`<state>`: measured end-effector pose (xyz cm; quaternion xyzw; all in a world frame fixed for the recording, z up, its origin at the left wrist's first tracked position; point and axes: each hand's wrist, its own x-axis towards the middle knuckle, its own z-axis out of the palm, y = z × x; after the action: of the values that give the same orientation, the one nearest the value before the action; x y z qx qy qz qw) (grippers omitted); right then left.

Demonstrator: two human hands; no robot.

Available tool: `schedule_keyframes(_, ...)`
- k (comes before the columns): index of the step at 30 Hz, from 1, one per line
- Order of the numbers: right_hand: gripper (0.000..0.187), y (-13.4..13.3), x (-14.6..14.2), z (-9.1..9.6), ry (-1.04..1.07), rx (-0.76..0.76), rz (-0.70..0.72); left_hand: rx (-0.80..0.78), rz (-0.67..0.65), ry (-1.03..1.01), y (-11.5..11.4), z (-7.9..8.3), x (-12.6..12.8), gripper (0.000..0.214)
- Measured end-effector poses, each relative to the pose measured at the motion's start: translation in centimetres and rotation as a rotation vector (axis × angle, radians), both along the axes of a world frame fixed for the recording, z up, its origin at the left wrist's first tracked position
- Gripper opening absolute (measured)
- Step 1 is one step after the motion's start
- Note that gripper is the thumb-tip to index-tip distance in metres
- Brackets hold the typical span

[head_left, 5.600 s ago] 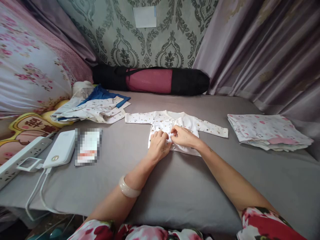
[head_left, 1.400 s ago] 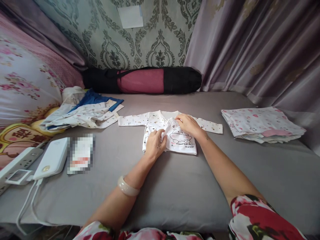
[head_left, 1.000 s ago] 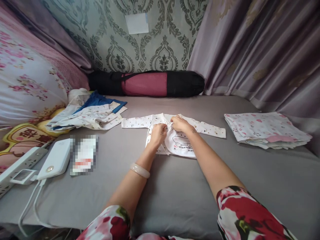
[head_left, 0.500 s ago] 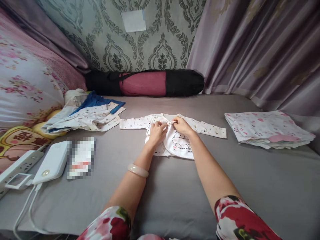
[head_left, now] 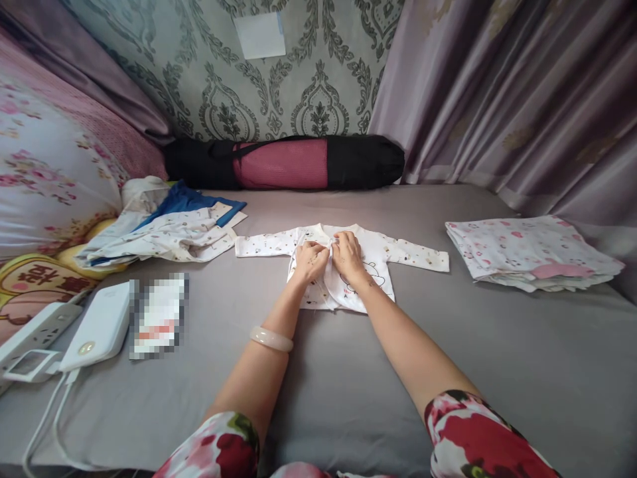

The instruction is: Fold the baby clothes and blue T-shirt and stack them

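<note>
**Bed**, grey sheet, bearing:
- Centre: white printed baby shirt, laid flat, sleeves spread left and right.
- Far left: loose heap of baby clothes, white print with one blue piece.
- Right: folded stack of pink-print cloths.
- Far edge, along the wall: rolled pink mat in a black bag.
- Near left: white power bank, a blurred packet just beside it, a power strip, and white cables running toward the near edge.
</note>
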<state>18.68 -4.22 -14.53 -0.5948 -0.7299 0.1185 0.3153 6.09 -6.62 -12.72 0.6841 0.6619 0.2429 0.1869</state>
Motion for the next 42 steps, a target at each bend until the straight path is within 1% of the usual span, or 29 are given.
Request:
schedule_keyframes(3, 0.031, -0.3, -0.1, 0.3, -0.072, -0.026, -0.017, -0.026, 0.048, -0.062, -0.3, 0.3, 0.1, 0.026)
schedule_keyframes(5, 0.032, -0.4, -0.1, 0.5, -0.08, -0.042, -0.019, -0.024, 0.046, -0.067, -0.5, 0.2, 0.2, 0.017)
schedule_keyframes(7, 0.033, -0.4, -0.1, 0.6, -0.068, -0.05, 0.004, -0.017, 0.036, -0.062, -0.7, 0.1, 0.1, 0.011)
schedule_keyframes(9, 0.037, -0.4, 0.1, 0.6, -0.046, -0.059, 0.051, 0.004, 0.037, -0.04, -0.7, -0.2, 0.0, 0.01)
schedule_keyframes(11, 0.043, -0.6, 0.5, 0.8, -0.023, -0.078, 0.133, 0.051, 0.033, 0.001, -0.9, -0.4, -0.1, 0.015)
schedule_keyframes(14, 0.052, -1.3, 1.9, 1.0, -0.031, -0.113, 0.244, 0.175, -0.002, 0.079, -1.7, -0.4, 0.2, 0.027)
schedule_keyframes(16, 0.055, -1.9, 3.0, 1.2, -0.108, -0.126, 0.251, 0.272, -0.041, 0.146, -2.6, -0.1, 0.7, 0.031)
schedule_keyframes(18, 0.055, -2.6, 4.0, 1.3, -0.23, -0.142, 0.21, 0.348, -0.095, 0.221, -3.7, 0.4, 1.6, 0.036)
schedule_keyframes(20, 0.055, -3.1, 4.6, 1.2, -0.345, -0.184, 0.172, 0.361, -0.182, 0.288, -4.8, 0.5, 2.7, 0.041)
schedule_keyframes(22, 0.055, -3.2, 4.9, 1.1, -0.417, -0.221, 0.155, 0.295, -0.26, 0.34, -5.6, 0.0, 3.7, 0.048)
schedule_keyframes(23, 0.056, -3.1, 4.8, 1.1, -0.437, -0.232, 0.153, 0.251, -0.275, 0.36, -5.9, -0.3, 4.2, 0.051)
schedule_keyframes(25, 0.057, -2.6, 4.7, 1.1, -0.458, -0.238, 0.143, 0.186, -0.254, 0.383, -6.3, -1.2, 4.7, 0.053)
schedule_keyframes(27, 0.058, -1.7, 4.6, 1.1, -0.467, -0.243, 0.125, 0.17, -0.211, 0.388, -6.5, -1.9, 5.0, 0.052)
schedule_keyframes(30, 0.061, 0.3, 4.5, 1.1, -0.466, -0.25, 0.102, 0.171, -0.19, 0.389, -6.6, -2.2, 5.2, 0.055)
schedule_keyframes(34, 0.063, 3.0, 4.6, 0.8, -0.446, -0.255, 0.062, 0.135, -0.198, 0.401, -6.8, -1.8, 5.2, 0.059)
schedule_keyframes(37, 0.063, 4.5, 4.6, 0.7, -0.446, -0.261, 0.039, 0.11, -0.193, 0.392, -6.8, -1.4, 5.1, 0.06)
schedule_keyframes(40, 0.061, 5.4, 4.5, 1.4, -0.448, -0.301, 0.029, 0.11, -0.187, 0.356, -6.7, -0.8, 5.1, 0.058)
schedule_keyframes(42, 0.054, 6.0, 3.9, 2.3, -0.447, -0.298, 0.045, 0.135, -0.168, 0.331, -6.6, -0.4, 5.1, 0.053)
